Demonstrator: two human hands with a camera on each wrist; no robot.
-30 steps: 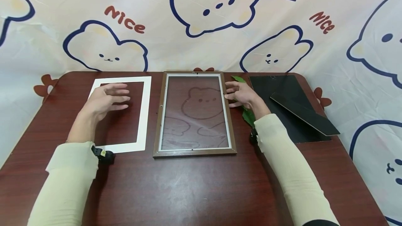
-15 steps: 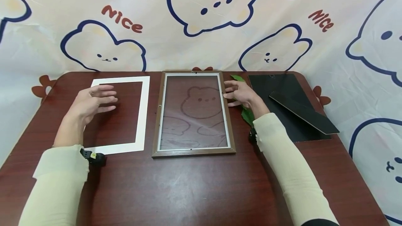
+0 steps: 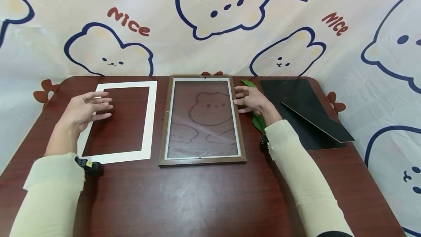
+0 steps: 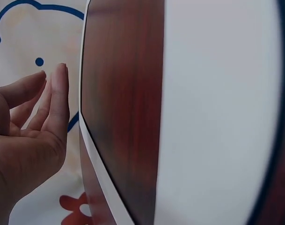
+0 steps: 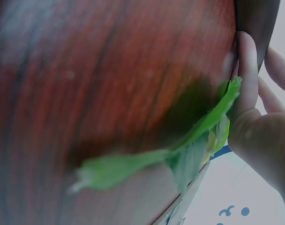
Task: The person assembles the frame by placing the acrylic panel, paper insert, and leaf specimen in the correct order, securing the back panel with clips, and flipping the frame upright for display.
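My left hand [image 3: 82, 111] hovers over the left side of a white rectangular mat [image 3: 148, 120], its fingers loosely extended and holding nothing. In the left wrist view the same hand [image 4: 37, 117] stands apart from the mat's border [image 4: 217, 112]. A brown picture frame [image 3: 202, 161] with a white inner edge lies in the middle, and its clear pane [image 3: 200, 134] reflects the backdrop. My right hand [image 3: 254, 101] rests its fingertips against the frame's right side. Green leaves [image 5: 198, 129] lie under and beside that hand, partly hidden by it in the head view.
On the right, a black backing board [image 3: 284, 89] lies flat, with a second black piece [image 3: 319, 120] slanting up from it. A printed cloth backdrop [image 3: 210, 46] rises behind the reddish-brown table [image 3: 184, 204].
My left hand has moved left across the mat, uncovering more of its opening and its left border. The right hand stays at the frame, and the frame has not visibly shifted.
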